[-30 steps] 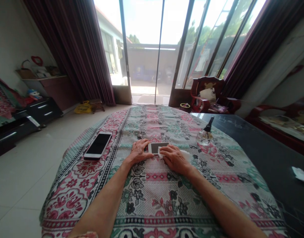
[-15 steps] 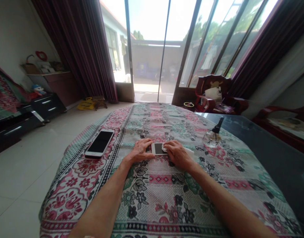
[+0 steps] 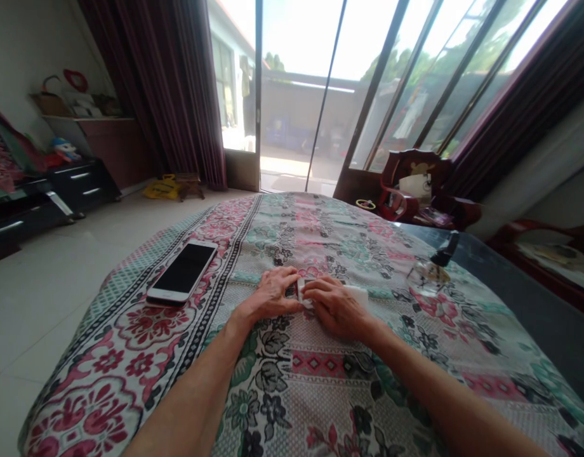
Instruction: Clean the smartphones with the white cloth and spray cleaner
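Observation:
A small white phone-like device [image 3: 301, 289] with a dark screen lies flat on the patterned tablecloth [image 3: 320, 365]. My left hand [image 3: 272, 293] grips its left end between thumb and fingers. Over the screen lies my right hand [image 3: 337, 306], fingers bent and closed on a white tissue [image 3: 357, 294], part of which sticks out on the right. Most of the device is hidden under these fingers. A larger white phone [image 3: 183, 271], black screen up, rests to the left of my hands. To their right is a clear bottle [image 3: 428, 277] with a black spray top.
A dark tabletop [image 3: 520, 292] shows to the right of the cloth. Beyond the table are a red wooden chair [image 3: 418, 184] with things on it, a glass door [image 3: 296, 127] and purple curtains [image 3: 163, 95]. A yellow bag [image 3: 162, 188] lies on the floor.
My right hand has slid left across the small device with the tissue, covering more of its screen. My left hand keeps its grip. The camera view has shifted and tilted a little.

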`<state>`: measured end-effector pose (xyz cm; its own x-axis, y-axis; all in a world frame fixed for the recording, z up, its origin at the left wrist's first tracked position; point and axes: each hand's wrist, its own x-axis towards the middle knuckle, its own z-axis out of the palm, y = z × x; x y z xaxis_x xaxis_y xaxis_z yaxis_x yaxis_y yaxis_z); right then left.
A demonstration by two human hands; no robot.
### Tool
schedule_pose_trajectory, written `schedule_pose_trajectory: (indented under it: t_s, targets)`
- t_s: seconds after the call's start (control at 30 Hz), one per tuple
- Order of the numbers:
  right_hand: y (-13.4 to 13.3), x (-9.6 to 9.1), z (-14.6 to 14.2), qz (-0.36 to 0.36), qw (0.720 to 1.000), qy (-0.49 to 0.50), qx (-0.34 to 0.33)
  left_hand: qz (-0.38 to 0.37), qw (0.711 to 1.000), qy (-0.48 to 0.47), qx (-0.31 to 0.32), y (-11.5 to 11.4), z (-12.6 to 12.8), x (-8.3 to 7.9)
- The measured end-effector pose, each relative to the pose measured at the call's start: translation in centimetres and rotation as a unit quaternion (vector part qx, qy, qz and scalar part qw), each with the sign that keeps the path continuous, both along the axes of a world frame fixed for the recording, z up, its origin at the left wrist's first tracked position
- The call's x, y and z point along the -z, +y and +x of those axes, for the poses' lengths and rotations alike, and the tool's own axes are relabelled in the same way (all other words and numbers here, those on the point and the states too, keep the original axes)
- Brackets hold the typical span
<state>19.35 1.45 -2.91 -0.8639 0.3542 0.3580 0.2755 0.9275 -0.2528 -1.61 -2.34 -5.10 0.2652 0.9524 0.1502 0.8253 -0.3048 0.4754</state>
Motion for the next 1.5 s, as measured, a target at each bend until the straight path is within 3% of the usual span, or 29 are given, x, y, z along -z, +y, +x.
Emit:
schedule_pose_trajectory:
  t_s: [0.2,0.6,0.73,0.93,1.1,1.23,1.33,1.5]
  targets:
    - [-1.2,-0.4,1.2,-0.030,0.999,0.036,-0.026,-0.030,1.000,0.005,0.008,-0.2,0.0,-0.6]
    - [0.1,0.5,0.5,0.011,0.996,0.057,0.073,-0.051,0.999,0.012,0.012,0.1,-0.2,-1.1]
    - [0.7,0.9,-0.6,0.021,0.995,0.046,0.085,-0.018,1.000,-0.002,0.000,0.6,-0.2,-0.4]
    - [-0.2,0.4,-1.0,0.004,0.999,0.037,0.030,0.022,1.000,-0.013,-0.005,1.3,-0.2,0.8]
    - [-2.4,-0.1,0.0,-0.028,0.999,0.016,-0.025,0.004,1.000,-0.013,-0.008,1.0,-0.2,0.4]
    - [-2.8,-0.1,0.5,-0.040,0.996,0.076,-0.037,0.007,1.000,-0.015,-0.005,1.0,-0.1,0.2]
    - [-1.7,-0.3,1.2,-0.033,0.992,0.125,-0.008,0.006,1.000,-0.017,-0.009,0.8,0.0,0.0]
    - [1.7,-0.8,3.6,0.009,0.977,0.165,0.132,0.001,1.000,-0.016,-0.016,0.3,0.2,-0.2]
